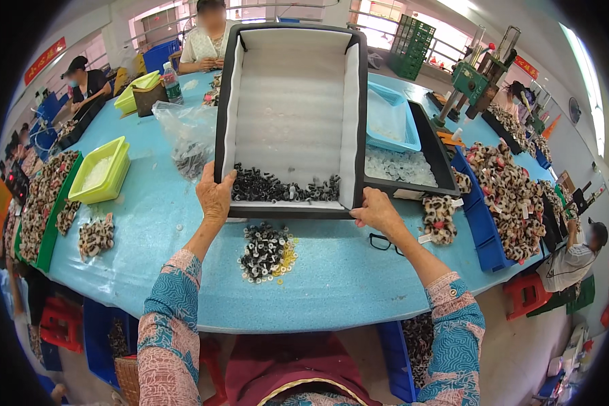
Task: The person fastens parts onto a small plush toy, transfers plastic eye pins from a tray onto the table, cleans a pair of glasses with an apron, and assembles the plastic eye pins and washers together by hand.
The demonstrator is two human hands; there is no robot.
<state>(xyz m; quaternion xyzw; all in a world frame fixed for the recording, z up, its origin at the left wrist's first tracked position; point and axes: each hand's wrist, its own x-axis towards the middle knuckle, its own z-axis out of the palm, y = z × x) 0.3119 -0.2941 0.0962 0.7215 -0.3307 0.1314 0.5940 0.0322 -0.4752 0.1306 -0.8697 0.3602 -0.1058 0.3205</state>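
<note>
Both my hands grip a black tray with a pale lining, tilted so that its near end is low. My left hand is closed on the near left corner, and my right hand on the near right corner. Small black parts, stud-like in shape, lie gathered along the tray's near side. Below the tray, a pile of black and white small parts rests on the blue table cover, with yellow rings at its right edge.
Right of the tray are eyeglasses, a black tray of clear pieces and a blue bin of spotted plush pieces. A green hand press stands behind. Leftward are a plastic bag and yellow-green baskets. Other people sit around the table.
</note>
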